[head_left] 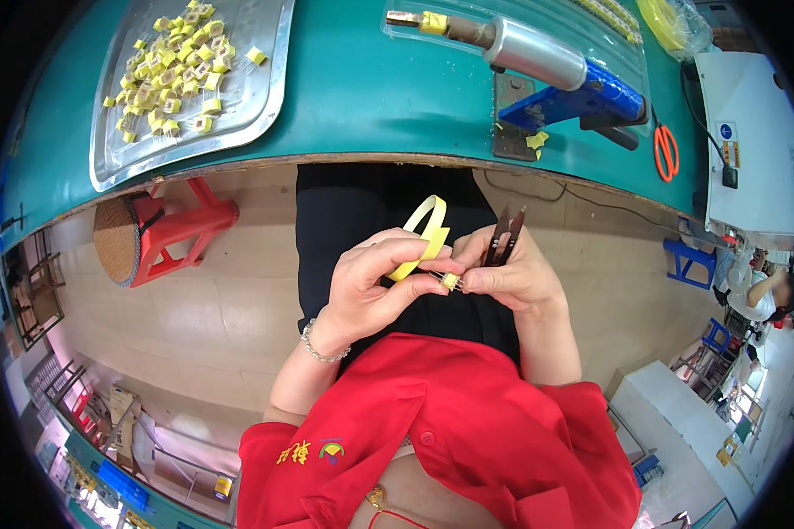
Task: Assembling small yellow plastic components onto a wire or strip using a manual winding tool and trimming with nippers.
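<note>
**Left hand (pixel 370 275) and right hand (pixel 522 275) meet at a small boxy yellow component with thin metal wires (pixel 451 281)**

The component is held on the person's side of the long green-topped table (pixel 362 106), beyond its near edge and over the lap. The left hand's fingers are narrow, pinching the component between thumb and fingertips. From the same hand a flat, glossy yellow strip (pixel 436 240) bends up in an open loop toward the table. The right hand's fingers are closed around dark brown, slim tweezers (pixel 513 234), whose two pointed prongs stand apart and point toward the table. The right thumb is at the component's wires; whether it grips them I cannot tell.

On the table's left part lies a shallow silver metal tray with rounded corners (pixel 254 101), bearing a heap of yellow components with fine wires (pixel 178 75); one lies apart from the heap, near the tray's right side. On the table's right part stands a fixture with a silver cylinder (pixel 538 55) and a blue metal bracket (pixel 547 108), a yellow band (pixel 433 23) around its shaft. Farther right on the table, near its front edge, lie orange-handled scissors (pixel 666 154). A white boxy machine (pixel 754 132) is at the table's right end. Beyond the table's near edge, to the left, a red plastic stool (pixel 194 234) is on the floor.
</note>
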### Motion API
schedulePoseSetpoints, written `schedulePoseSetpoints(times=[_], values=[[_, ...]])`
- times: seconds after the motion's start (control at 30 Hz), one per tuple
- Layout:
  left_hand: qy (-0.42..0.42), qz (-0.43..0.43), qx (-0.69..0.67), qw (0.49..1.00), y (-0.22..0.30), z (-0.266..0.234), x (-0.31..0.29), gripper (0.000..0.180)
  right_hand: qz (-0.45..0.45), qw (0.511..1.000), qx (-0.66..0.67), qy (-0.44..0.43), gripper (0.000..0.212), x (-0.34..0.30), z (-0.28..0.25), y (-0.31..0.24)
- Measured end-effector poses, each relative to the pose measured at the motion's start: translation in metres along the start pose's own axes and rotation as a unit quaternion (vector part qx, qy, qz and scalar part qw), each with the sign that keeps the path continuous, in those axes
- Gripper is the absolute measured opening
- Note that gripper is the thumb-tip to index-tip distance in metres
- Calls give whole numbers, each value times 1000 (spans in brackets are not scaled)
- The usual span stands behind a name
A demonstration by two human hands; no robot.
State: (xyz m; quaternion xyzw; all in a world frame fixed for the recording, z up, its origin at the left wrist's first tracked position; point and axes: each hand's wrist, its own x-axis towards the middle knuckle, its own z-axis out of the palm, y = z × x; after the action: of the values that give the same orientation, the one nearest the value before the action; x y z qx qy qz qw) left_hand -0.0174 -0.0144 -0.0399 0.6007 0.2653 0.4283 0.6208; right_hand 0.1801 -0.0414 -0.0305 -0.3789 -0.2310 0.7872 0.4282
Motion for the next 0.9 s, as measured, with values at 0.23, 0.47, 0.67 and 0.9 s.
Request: schedulePoseSetpoints(times=[0.23, 0.47, 0.67, 0.9], values=[[-15, 80, 151, 985, 4, -2, 7, 30, -3, 998, -48, 36, 14, 1, 4, -1], [46, 29, 87, 995, -2, 10, 0, 39, -7, 997, 2, 76, 15, -1, 12, 2], [49, -1, 6, 999, -2, 10, -3, 41, 32, 994, 78, 69, 14, -1, 17, -3], [58, -1, 57, 997, -1, 8, -4, 35, 32, 996, 70, 49, 17, -3, 18, -5]])
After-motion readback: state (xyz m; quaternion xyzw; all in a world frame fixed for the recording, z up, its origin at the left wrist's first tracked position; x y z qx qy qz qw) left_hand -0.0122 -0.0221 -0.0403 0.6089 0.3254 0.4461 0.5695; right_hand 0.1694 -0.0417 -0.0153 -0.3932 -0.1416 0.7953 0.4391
